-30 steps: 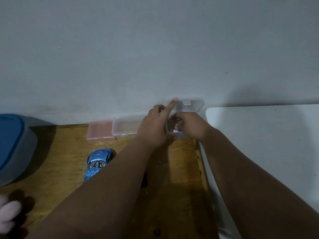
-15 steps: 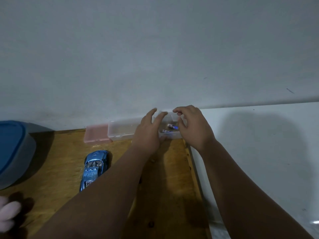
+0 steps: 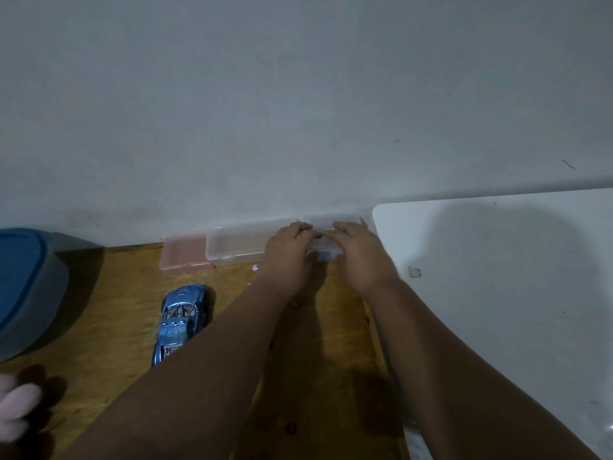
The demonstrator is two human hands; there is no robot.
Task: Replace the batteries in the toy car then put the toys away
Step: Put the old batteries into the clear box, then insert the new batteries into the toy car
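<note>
A blue toy car (image 3: 180, 322) lies on the wooden table (image 3: 109, 327), left of my left forearm. Against the wall stands a small clear plastic box (image 3: 326, 225) with its lid down. My left hand (image 3: 290, 255) and my right hand (image 3: 360, 258) both grip this box, fingers curled over its top from either side and fingertips nearly meeting. A bit of blue and white shows through the box's front between my hands (image 3: 323, 257); the rest of its contents are hidden.
A longer clear box (image 3: 238, 245) and a pink box (image 3: 184, 257) stand in a row left of the small one. A blue-lidded grey tub (image 3: 26, 287) sits at far left, a pink soft toy (image 3: 16, 410) at bottom left. A white table (image 3: 497, 277) adjoins on the right.
The small box's lid, raised a second ago, is now down. Both hands have closed over the box, and the batteries seen inside half a second ago are covered.
</note>
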